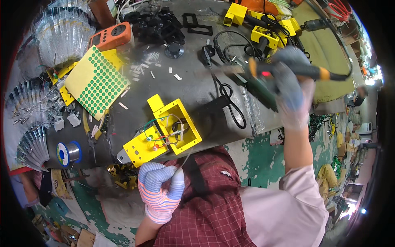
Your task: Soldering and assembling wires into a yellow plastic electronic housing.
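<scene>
My left hand [161, 189], in a striped knit glove, is closed at the table's front edge, pinching a thin strand of solder wire [186, 159] between thumb and forefinger. Just beyond it lies an open yellow housing [190, 128] with its yellow cover plate [144, 147] alongside; green, red and white wires run between them. My right hand [291, 82], also gloved and blurred by motion, grips a soldering iron [263, 71] with an orange and black handle and a small red light. The iron is raised over the right part of the table, its blurred tip pointing left, apart from the housing.
A solder spool [69, 153], pliers [98, 127] and a sheet of green round stickers [98, 82] lie to the left. An orange meter-like device [112, 37] and black parts [152, 24] stand farther back. A black cable [226, 92] crosses the middle; yellow housings [263, 37] sit back right.
</scene>
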`<state>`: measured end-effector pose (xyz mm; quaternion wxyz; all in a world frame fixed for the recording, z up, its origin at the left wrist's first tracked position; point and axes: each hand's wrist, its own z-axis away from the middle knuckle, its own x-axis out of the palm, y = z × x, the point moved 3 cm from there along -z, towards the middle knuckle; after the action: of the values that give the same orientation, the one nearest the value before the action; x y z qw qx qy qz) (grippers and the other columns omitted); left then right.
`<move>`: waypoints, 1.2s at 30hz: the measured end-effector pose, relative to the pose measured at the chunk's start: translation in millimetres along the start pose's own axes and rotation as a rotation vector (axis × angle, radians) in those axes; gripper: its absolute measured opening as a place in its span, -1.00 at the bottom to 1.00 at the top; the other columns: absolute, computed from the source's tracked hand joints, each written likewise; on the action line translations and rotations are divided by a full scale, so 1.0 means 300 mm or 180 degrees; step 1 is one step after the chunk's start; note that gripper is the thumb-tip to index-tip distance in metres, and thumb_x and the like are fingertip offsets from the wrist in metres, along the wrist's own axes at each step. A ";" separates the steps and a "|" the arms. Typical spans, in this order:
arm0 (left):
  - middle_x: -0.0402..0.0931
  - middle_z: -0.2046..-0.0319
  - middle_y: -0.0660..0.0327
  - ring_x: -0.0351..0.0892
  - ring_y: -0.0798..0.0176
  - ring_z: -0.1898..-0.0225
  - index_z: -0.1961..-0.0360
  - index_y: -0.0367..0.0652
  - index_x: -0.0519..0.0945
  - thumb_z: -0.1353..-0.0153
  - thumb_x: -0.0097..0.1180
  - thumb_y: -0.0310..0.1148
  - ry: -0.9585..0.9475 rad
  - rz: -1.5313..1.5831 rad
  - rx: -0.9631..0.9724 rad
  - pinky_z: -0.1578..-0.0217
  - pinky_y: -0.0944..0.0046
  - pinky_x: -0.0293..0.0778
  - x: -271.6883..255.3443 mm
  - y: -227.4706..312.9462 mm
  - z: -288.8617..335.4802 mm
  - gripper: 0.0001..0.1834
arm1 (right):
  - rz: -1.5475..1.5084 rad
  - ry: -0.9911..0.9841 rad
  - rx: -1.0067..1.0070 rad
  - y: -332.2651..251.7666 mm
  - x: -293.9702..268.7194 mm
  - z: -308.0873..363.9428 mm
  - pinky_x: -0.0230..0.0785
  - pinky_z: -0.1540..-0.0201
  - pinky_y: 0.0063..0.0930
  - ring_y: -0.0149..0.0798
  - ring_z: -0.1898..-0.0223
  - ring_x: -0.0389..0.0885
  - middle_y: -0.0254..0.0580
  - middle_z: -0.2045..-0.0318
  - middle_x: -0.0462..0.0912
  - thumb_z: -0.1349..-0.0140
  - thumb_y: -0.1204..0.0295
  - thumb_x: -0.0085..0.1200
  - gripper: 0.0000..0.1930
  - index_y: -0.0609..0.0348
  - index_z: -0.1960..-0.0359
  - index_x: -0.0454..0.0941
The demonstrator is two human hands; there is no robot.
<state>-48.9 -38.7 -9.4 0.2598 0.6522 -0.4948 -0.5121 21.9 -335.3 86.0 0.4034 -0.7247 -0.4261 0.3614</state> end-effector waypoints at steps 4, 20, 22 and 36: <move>0.39 0.41 0.23 0.41 0.10 0.41 0.24 0.00 0.52 -0.02 0.40 -0.46 0.0153 -0.0724 0.0799 0.32 0.07 0.32 0.055 0.021 -0.022 -0.68 | -0.0628 0.0115 0.0102 -0.038 -0.089 0.157 0.46 0.28 -0.54 -0.41 0.36 0.58 -0.20 0.30 0.60 -0.10 0.46 0.27 -0.76 0.25 0.22 0.53; 0.45 0.38 0.16 0.42 0.00 0.33 0.29 -0.06 0.56 0.00 0.38 -0.57 0.0528 -0.1408 0.0953 0.21 0.02 0.33 0.112 0.038 -0.046 -0.72 | -0.0531 -0.0593 -0.0377 -0.020 -0.015 0.155 0.53 0.23 -0.46 -0.35 0.31 0.64 -0.14 0.30 0.65 -0.04 0.51 0.32 -0.70 0.27 0.18 0.53; 0.45 0.38 0.16 0.42 0.01 0.33 0.29 -0.07 0.57 0.01 0.38 -0.57 0.0514 -0.1411 0.0957 0.21 0.02 0.33 0.110 0.042 -0.052 -0.72 | -0.0558 -0.0629 -0.0197 -0.029 -0.002 0.157 0.53 0.23 -0.46 -0.36 0.31 0.65 -0.13 0.30 0.65 -0.04 0.52 0.32 -0.70 0.27 0.18 0.53; 0.44 0.40 0.17 0.41 0.02 0.36 0.30 -0.04 0.56 0.01 0.38 -0.55 0.0479 -0.1397 0.0907 0.22 0.03 0.31 0.116 0.030 -0.049 -0.72 | -0.0394 -0.0768 -0.0795 -0.018 0.006 0.139 0.51 0.25 -0.48 -0.37 0.35 0.64 -0.13 0.31 0.66 -0.04 0.54 0.33 -0.74 0.28 0.23 0.57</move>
<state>-39.3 -76.4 -11.2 0.0843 0.8100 -0.3881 -0.4314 -15.2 -320.5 73.2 0.2777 -0.6930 -0.5567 0.3643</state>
